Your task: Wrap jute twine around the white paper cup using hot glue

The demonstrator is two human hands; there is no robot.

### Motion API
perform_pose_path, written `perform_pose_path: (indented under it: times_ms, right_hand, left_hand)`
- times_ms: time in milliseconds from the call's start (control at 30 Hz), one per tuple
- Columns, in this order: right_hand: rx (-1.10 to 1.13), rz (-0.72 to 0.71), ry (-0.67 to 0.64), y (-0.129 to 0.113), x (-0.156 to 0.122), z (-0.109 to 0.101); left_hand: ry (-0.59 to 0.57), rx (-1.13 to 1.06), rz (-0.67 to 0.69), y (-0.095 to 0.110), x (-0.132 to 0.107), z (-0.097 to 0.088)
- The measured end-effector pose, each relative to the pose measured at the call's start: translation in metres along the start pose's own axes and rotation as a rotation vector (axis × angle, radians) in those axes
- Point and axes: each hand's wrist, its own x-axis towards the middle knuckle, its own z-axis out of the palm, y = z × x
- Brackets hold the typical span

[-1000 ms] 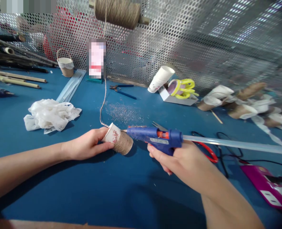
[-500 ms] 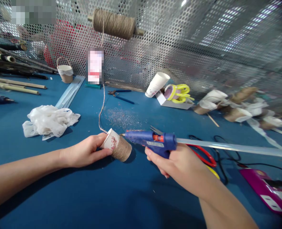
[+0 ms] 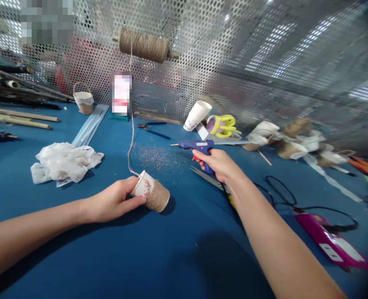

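My left hand (image 3: 112, 200) is closed on the rim end of a paper cup (image 3: 151, 192), tilted on its side just over the blue table. Twine wraps the cup's lower part; its white, red-patterned upper part is bare. From the cup's rim a strand of twine (image 3: 130, 153) runs up to a twine spool (image 3: 143, 44) on the mesh wall. My right hand (image 3: 217, 162) grips a blue glue gun (image 3: 196, 145) by its handle, fingers near the red trigger. The nozzle points left, apart from the cup. Scissors (image 3: 207, 177) lie under my right wrist.
White crumpled plastic (image 3: 65, 162) and glue sticks (image 3: 92, 124) lie left. Pliers (image 3: 154, 128), stacked paper cups (image 3: 198, 115) and a small handled bucket (image 3: 84, 101) stand or lie toward the back. A purple power strip (image 3: 332, 241) with black cables lies right.
My right hand has moved the glue gun away from the cup, up and toward the back of the table. My left hand and the cup have stayed nearly in place.
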Motion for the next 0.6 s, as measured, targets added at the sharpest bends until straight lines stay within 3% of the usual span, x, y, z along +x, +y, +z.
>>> perform_pose_path:
  times_ms: [133,367,500,600]
  right_hand:
    - [-0.052,0.078,-0.034,-0.002,0.020,0.008]
    - [-0.232,0.090,0.027,-0.003,0.029,0.016]
    - [-0.363,0.049,0.099,-0.009,0.023,0.018]
    - [-0.390,-0.063,0.095,-0.024,0.003,0.023]
  left_hand:
    - [0.007,0.033,0.011,0.005,0.000,-0.001]
    - [0.026,0.068,0.028,0.008,0.000,-0.002]
    - [0.023,0.052,0.028,0.007,0.000,-0.002]
    - [0.016,0.045,0.023,0.008,0.000,-0.002]
